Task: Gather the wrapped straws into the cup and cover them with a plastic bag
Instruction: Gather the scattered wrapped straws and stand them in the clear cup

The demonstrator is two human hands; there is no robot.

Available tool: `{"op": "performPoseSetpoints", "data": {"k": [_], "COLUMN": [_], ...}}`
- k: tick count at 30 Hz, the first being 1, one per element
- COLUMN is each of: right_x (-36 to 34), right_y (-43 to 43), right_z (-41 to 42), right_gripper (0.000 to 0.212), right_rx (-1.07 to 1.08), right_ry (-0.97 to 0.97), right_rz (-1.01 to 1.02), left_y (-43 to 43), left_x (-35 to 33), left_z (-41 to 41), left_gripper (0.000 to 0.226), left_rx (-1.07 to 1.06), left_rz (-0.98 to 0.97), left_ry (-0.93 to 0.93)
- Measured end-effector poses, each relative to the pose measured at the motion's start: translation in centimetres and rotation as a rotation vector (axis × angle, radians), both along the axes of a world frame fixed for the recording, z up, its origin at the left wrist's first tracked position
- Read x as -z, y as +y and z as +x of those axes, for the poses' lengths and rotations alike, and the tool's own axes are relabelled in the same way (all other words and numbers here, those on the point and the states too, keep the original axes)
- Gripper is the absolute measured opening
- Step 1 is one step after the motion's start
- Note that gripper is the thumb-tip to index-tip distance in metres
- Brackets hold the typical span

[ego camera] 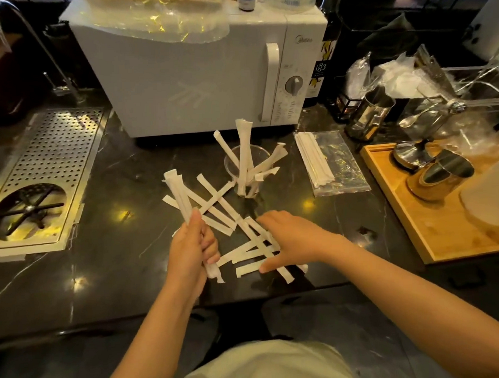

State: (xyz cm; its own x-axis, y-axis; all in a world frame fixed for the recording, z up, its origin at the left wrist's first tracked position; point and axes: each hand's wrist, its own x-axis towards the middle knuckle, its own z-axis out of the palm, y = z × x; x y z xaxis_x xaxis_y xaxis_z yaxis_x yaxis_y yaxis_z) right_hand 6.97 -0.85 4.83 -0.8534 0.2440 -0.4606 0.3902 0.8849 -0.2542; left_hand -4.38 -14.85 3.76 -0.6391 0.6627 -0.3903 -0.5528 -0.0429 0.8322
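A clear cup (230,163) stands on the dark counter in front of the microwave, with several paper-wrapped straws (244,157) leaning upright in it. More wrapped straws (223,211) lie scattered and crossed on the counter just in front of the cup. My left hand (192,248) is shut on a small bundle of wrapped straws (178,192) that sticks up and away from it. My right hand (290,238) lies palm down with fingers spread on the loose straws. A clear plastic bag (338,162) holding more straws lies flat to the right of the cup.
A white microwave (197,76) stands behind the cup. At left is a perforated metal drain tray (50,174) with a rinser and a tap. At right a wooden tray (433,226) carries metal jugs and a tamper; crumpled plastic and a wire rack sit behind it.
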Motion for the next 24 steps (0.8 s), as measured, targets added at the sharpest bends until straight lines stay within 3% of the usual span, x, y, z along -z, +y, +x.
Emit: {"op": "performPoseSetpoints", "data": {"k": [10,16,24], "right_x": [3.9,4.4,3.5], "right_y": [0.6,1.1,1.4], "right_z": [-0.1,-0.2,-0.5], "right_gripper": [0.092,0.063,0.03], "right_rx": [0.043,0.044,-0.165], "right_ry": [-0.017,-0.008,-0.055], "right_rz": [0.124,0.148,0.324], "left_y": [-0.4,-0.6,-0.8], "left_x": [1.0,1.4,2.0], "left_z": [0.0,-0.6,-1.3], "left_gripper": [0.04,0.04,0.039], "left_rx": [-0.02,-0.043,-0.072], "left_rz": [-0.027,-0.079,-0.088], "left_ry": [-0.06,-0.058,-0.061]}}
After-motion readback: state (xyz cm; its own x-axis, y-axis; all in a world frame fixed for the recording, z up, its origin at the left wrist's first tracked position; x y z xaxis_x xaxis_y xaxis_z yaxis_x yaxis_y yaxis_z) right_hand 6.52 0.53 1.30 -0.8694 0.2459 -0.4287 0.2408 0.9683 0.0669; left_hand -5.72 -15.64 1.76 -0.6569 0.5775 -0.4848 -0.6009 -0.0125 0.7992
